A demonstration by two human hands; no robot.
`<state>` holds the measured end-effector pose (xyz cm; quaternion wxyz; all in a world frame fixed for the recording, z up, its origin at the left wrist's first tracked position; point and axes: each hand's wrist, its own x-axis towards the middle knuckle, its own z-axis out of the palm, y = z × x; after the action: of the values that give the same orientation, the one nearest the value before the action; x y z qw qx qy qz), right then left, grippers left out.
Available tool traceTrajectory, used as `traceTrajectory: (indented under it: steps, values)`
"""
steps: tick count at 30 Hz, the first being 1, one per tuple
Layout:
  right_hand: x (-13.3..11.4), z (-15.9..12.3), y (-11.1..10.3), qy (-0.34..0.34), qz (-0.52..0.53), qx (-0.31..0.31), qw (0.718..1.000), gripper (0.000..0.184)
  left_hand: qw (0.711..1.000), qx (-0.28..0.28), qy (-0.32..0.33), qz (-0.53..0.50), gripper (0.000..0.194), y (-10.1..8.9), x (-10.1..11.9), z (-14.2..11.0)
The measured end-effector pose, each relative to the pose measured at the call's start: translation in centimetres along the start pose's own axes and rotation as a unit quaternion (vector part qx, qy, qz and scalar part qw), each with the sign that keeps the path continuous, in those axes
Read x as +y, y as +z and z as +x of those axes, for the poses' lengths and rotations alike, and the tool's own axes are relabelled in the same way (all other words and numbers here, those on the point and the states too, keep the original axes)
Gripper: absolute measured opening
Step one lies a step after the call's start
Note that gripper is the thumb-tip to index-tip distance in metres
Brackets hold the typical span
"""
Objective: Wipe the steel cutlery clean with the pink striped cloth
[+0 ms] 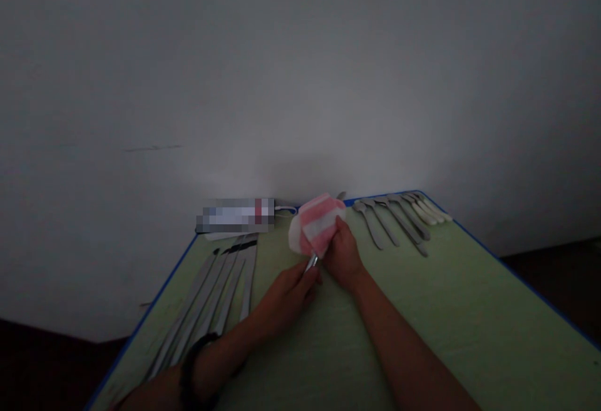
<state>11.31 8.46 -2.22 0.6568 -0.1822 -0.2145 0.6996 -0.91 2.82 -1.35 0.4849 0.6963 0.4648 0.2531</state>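
Note:
My left hand (295, 286) is closed around the shiny metal handle (312, 262) of a piece of cutlery. A pink and white striped cloth (319, 223) covers most of that piece. Beyond the cloth a narrow metal tip (341, 196) shows, too small to tell whether it belongs to a knife or a spoon. My right hand (345, 251) grips the cloth from the right side, its thumb on top of the fabric. Both hands are raised over the middle of the pale green table (422, 336).
Several long metal utensils (220, 292) lie on the left, partly behind my left forearm. A blurred-out device (235, 215) with a white cable (285, 209) stands at the back left. Spoons and other cutlery (392, 217), some with white handles (429, 212), lie at the back right. A wall (300, 72) rises behind.

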Motion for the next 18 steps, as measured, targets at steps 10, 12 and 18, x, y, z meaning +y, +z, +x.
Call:
traceTrajectory:
  steps: [10,12,18]
  values:
    - [-0.1,0.0,-0.9,-0.012,-0.049,0.031,0.998,0.02,1.0,0.005,0.005,0.027,0.034,-0.1,0.4,0.0]
    - [-0.4,-0.2,-0.7,-0.017,-0.038,0.027,0.999,0.016,1.0,0.01,-0.002,0.012,0.033,-0.1,0.4,0.1]
    - [-1.5,-0.9,0.5,0.03,0.031,-0.032,0.999,0.015,0.994,0.04,-0.031,-0.099,0.035,0.0,0.5,0.2]
